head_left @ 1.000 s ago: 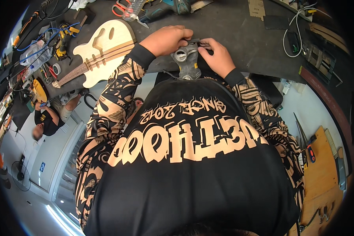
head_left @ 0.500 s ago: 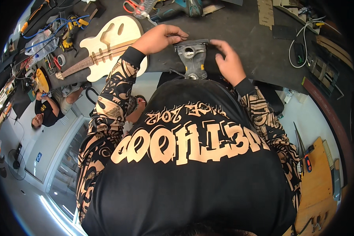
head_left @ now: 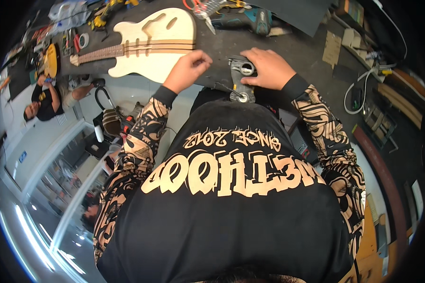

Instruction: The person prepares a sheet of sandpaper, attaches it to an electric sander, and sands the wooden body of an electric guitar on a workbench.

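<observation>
My right hand point(head_left: 271, 69) is wrapped round the upper end of a grey power sander point(head_left: 240, 84), thumb on the near side and fingers over its far edge. A round opening on the sander faces up, and its lower end lies against the front of my black shirt. To the left, my left hand point(head_left: 190, 70) hovers apart from the sander with its fingers curled in and nothing visible in them. Just beyond that hand, a pale wooden guitar body point(head_left: 148, 66) with a neck point(head_left: 97, 55) attached lies on the dark workbench point(head_left: 297, 49).
Behind the hands lie a teal-and-black power tool point(head_left: 257, 21) and red-handled scissors point(head_left: 200, 10). A roll of tape point(head_left: 83, 40) sits at the left among tools. At the right are a white cable point(head_left: 348, 96) and a cardboard piece point(head_left: 332, 47). Another person point(head_left: 49, 101) is at the far left.
My right hand has closed round the sander, which has turned so its flat pad no longer faces up. My left hand has come away from the pad and drawn nearer, its fingers curling. The view has shifted.
</observation>
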### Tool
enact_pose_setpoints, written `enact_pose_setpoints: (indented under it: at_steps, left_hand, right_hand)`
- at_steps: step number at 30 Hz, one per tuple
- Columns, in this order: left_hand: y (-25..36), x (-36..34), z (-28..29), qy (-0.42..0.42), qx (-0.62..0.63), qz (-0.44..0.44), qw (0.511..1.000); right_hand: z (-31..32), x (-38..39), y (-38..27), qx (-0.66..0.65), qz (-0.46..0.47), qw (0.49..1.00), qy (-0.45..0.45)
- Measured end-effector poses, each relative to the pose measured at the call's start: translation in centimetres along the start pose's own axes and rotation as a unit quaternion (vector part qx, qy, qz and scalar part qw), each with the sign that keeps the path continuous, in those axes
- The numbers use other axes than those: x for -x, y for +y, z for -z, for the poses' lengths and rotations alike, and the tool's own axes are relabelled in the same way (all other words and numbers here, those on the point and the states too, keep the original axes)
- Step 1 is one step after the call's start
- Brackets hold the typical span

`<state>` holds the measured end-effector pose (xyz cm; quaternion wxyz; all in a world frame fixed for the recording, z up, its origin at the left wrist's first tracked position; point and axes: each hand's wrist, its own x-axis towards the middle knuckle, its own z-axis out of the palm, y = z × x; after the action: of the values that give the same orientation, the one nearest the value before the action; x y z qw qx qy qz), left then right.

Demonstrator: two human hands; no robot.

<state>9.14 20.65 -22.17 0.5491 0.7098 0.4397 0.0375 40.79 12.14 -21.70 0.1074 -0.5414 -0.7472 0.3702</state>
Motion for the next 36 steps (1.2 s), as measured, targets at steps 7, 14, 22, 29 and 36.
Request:
enact_pose_setpoints:
  at_steps: [7,14,22,29,36]
  left_hand:
    - [-3.5,6.8,-5.6,0.048,0.290,0.055,0.954]
    - [-4.2,10.0,-7.6,-0.136,0.586,0.179,0.779]
    - [4.3,8.6,-3.2,0.130,0.779,-0.035,0.612]
    - [5.4,13.7,-1.8,0.223,0.628,-0.085,0.741]
    - [8.1,13.7,-3.0,0.331,0.365,-0.082,0.867]
  right_hand:
    - [-0.4,-1.3,-2.6,0.090,0.040,0.995,0.027]
    - [3.1,-4.3,-9.5,0.126,0.170,0.968,0.135]
    - [7.5,-4.5,-16.5,0.062,0.364,0.906,0.208]
    - [6.1,1.3,-14.2,-0.361,0.223,0.905,0.026]
    - [0.5,0.7,-13.8,-0.551,-0.041,0.829,0.091]
